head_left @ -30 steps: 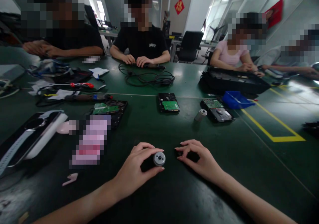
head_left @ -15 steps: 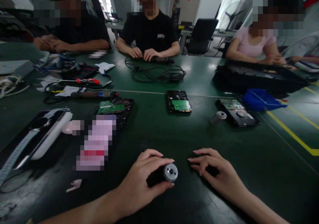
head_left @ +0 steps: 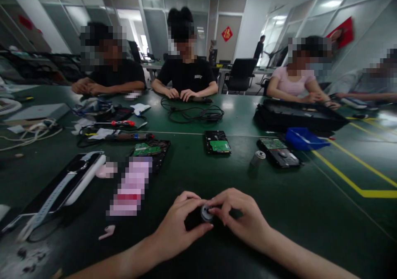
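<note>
A small metal cylinder (head_left: 205, 215) with a round silver end stands near the front of the green table, gripped between the thumb and fingers of my left hand (head_left: 178, 221). My right hand (head_left: 243, 215) has come up against it from the right, its thumb and fingertips pinched together at the cylinder's end face; whether anything is between them is too small to tell. A second metal cylinder (head_left: 258, 158) stands farther back on the right, beside a hard drive (head_left: 281, 153).
Another hard drive (head_left: 217, 142) lies mid-table. To the left are a phone (head_left: 132, 186), an earbud (head_left: 108, 232), a watch (head_left: 77, 166) and a red screwdriver (head_left: 122, 123). A blue tray (head_left: 305, 139) and black case (head_left: 297, 115) lie right. Several people sit opposite.
My right hand has moved left from the bare table to the cylinder, its fingers now closed at the end face. My left hand keeps its hold. The head view has tilted up.
</note>
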Available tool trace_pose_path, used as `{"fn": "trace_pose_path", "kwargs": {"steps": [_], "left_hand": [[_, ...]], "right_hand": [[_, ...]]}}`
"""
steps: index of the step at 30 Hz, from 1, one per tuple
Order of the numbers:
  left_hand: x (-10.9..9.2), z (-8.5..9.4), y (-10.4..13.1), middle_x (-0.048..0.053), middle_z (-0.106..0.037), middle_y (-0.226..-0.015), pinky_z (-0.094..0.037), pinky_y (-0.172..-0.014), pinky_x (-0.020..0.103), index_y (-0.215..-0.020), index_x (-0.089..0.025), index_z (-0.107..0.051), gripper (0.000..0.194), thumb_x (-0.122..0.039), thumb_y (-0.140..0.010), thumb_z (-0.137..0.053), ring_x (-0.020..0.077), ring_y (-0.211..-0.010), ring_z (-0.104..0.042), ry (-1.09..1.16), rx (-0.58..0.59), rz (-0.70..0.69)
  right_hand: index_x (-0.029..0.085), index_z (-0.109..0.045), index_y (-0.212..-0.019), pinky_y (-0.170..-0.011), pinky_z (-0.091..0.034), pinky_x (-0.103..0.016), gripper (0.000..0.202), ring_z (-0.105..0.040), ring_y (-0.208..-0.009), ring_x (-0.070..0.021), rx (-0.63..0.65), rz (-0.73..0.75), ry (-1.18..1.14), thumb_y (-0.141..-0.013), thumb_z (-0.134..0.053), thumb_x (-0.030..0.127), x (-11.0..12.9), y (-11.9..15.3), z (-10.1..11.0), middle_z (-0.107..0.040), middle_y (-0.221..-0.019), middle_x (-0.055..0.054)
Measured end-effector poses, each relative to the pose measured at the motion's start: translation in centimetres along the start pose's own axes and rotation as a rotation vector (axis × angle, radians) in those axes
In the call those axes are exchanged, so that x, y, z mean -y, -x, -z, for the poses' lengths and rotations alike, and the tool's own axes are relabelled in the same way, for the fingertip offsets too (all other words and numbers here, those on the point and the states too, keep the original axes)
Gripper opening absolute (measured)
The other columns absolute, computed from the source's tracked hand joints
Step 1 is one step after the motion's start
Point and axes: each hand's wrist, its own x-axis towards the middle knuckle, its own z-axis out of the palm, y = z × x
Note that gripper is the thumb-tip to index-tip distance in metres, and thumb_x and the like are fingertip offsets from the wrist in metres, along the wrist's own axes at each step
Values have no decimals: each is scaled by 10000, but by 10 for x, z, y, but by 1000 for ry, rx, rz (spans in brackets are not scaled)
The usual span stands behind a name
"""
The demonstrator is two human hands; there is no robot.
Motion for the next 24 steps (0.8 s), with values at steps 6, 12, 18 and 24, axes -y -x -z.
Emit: {"fn": "trace_pose_path", "kwargs": {"steps": [6, 12, 18, 24], "left_hand": [[-3, -1, -1, 71, -601, -1081, -498, -906, 382, -1101, -228, -650, 310, -248, -801, -725, 243, -1032, -574, 18, 4, 17], [-2, -2, 1, 71, -597, -1106, -491, -927, 419, -1135, -242, -611, 372, -239, -784, -734, 260, -1053, -569, 28, 14, 24], [-2, 7, 8, 90, -473, -1346, -408, -1048, 476, -1373, -290, -352, 737, -191, -745, -725, 294, -1236, -461, 65, -45, -89], [-20, 28, 6, 56, -582, -1256, -409, -1039, 453, -1291, -297, -479, 537, -113, -807, -619, 270, -1228, -462, -94, -33, -183]], "right_hand": [[181, -524, -612, -734, -519, -261, 281, -694, -813, -127, -53, 74, -32, -831, -638, 46, -12, -2, -11, -747, -896, 0], [193, -530, -632, -759, -529, -257, 268, -684, -843, -129, 5, 64, -85, -846, -655, 93, -13, -1, -13, -726, -849, 6], [246, -514, -1075, -910, -506, -336, 438, -625, -1044, -191, 31, -142, -89, -731, -779, 186, -18, 15, -16, -649, -1100, -42], [258, -511, -1184, -890, -492, -347, 459, -603, -1013, -201, 189, -266, 20, -781, -732, 243, -21, 19, -19, -630, -1105, -38]]}}
